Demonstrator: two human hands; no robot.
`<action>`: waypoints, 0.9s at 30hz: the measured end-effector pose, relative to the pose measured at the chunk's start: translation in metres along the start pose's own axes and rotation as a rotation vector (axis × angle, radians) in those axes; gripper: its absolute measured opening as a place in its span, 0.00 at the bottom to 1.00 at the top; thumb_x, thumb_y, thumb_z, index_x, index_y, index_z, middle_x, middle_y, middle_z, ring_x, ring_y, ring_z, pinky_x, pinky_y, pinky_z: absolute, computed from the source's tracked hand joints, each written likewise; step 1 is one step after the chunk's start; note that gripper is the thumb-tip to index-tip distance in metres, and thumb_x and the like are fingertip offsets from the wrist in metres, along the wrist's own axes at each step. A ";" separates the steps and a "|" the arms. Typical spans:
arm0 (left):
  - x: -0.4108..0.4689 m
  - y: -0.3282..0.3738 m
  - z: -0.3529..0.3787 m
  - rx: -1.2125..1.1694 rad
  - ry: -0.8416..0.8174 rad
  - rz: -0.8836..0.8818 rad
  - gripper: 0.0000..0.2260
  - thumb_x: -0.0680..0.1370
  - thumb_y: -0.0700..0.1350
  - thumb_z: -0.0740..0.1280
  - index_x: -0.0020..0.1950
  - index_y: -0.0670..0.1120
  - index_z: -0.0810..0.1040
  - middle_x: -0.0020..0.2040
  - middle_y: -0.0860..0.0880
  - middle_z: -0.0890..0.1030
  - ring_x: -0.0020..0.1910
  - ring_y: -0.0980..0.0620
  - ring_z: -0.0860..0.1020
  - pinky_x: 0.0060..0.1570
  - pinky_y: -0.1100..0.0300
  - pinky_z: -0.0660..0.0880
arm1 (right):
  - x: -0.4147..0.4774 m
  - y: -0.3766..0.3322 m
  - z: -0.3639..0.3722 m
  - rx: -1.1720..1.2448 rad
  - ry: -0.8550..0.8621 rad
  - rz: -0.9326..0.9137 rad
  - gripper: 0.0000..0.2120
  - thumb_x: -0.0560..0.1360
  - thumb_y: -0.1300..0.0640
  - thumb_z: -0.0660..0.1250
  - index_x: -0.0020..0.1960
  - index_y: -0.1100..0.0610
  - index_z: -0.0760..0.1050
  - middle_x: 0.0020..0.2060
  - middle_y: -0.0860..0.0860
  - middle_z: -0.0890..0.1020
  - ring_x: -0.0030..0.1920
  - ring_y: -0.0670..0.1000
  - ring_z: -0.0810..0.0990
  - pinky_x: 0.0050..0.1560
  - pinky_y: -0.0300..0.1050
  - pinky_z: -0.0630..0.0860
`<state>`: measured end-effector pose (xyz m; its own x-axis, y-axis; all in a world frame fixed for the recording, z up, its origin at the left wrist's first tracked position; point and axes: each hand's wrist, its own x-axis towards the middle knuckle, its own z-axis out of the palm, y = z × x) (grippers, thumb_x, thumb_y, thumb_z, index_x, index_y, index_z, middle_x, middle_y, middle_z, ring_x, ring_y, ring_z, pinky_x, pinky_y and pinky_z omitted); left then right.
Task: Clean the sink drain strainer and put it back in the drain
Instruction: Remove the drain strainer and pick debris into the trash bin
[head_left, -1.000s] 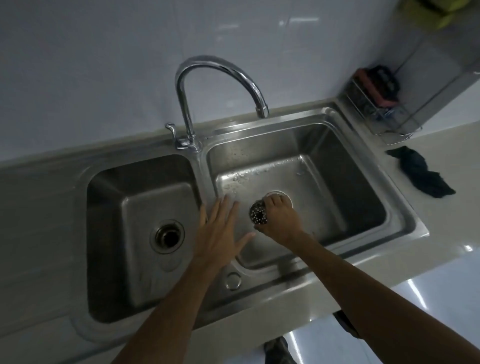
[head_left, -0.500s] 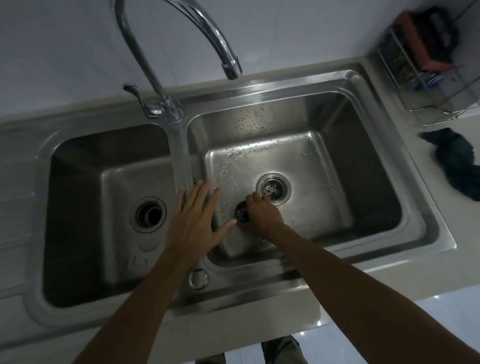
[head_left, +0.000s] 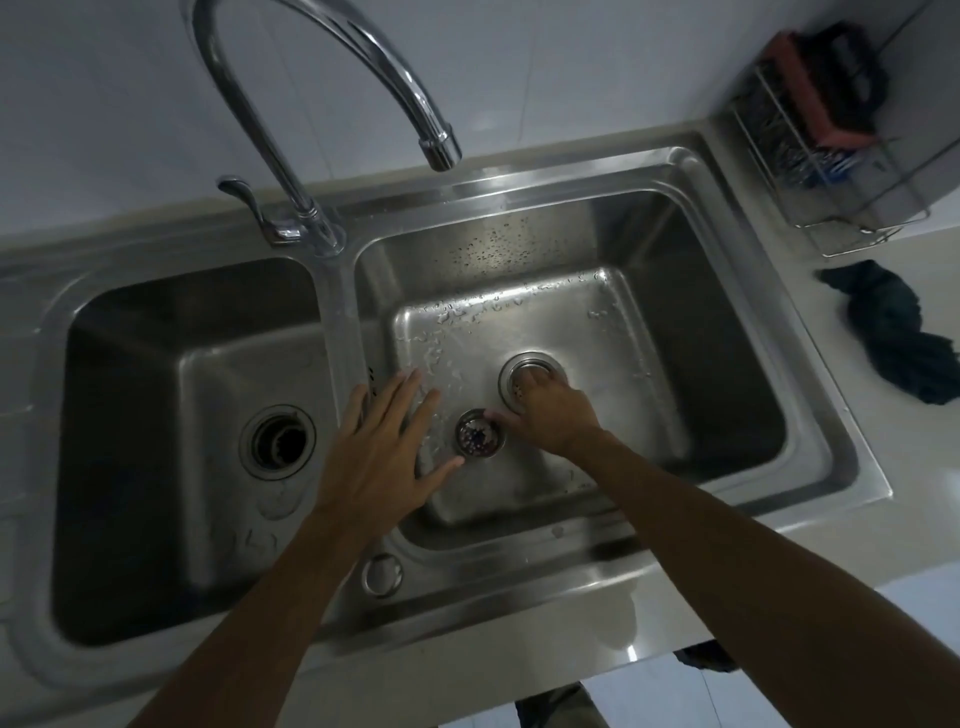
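The round metal strainer (head_left: 480, 441) lies cup-up on the floor of the right basin (head_left: 717, 322), with dark bits of debris inside it. My right hand (head_left: 550, 415) is just to its right. The thumb touches the strainer's rim, and the fingers stretch over the open drain ring (head_left: 530, 357), covering most of it. My left hand (head_left: 387, 457) hovers flat with spread fingers over the left edge of the right basin, holding nothing, its thumb close to the strainer. Water drops cover the basin's floor and back wall.
The curved faucet (head_left: 322, 93) arches over the right basin with no water running. The left basin has its own open drain (head_left: 278, 441). On the counter at right are a wire rack (head_left: 831, 171) with a sponge and a dark cloth (head_left: 893, 332). A round cap (head_left: 382, 574) sits in the sink's front rim.
My right hand has let the strainer down on the basin floor and stretched its fingers over the drain. The view has moved closer. The left hand stays spread beside it.
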<state>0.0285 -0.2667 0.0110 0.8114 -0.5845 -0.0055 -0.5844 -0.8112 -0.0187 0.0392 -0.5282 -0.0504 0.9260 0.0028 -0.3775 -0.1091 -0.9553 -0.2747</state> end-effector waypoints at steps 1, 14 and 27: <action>0.001 0.000 0.002 -0.003 0.011 0.007 0.38 0.80 0.71 0.54 0.80 0.46 0.66 0.82 0.43 0.63 0.80 0.43 0.63 0.78 0.38 0.57 | 0.003 0.009 -0.002 -0.007 0.000 0.027 0.36 0.74 0.29 0.62 0.69 0.56 0.67 0.67 0.55 0.74 0.66 0.59 0.72 0.54 0.57 0.77; 0.004 -0.005 0.013 -0.093 0.083 0.020 0.33 0.81 0.68 0.58 0.79 0.48 0.67 0.81 0.46 0.65 0.80 0.47 0.64 0.79 0.40 0.56 | 0.018 0.040 0.024 -0.195 -0.233 -0.029 0.27 0.78 0.35 0.60 0.68 0.53 0.72 0.67 0.54 0.75 0.70 0.61 0.66 0.59 0.56 0.75; 0.003 -0.005 0.014 -0.108 0.086 0.002 0.32 0.81 0.67 0.57 0.79 0.47 0.68 0.80 0.46 0.65 0.79 0.48 0.65 0.80 0.41 0.54 | 0.020 0.034 0.013 -0.207 0.002 -0.030 0.16 0.77 0.46 0.67 0.59 0.54 0.83 0.72 0.57 0.64 0.69 0.62 0.62 0.66 0.56 0.68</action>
<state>0.0340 -0.2640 -0.0026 0.8093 -0.5818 0.0806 -0.5873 -0.8045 0.0891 0.0493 -0.5569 -0.0788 0.9283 0.0315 -0.3704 -0.0053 -0.9952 -0.0979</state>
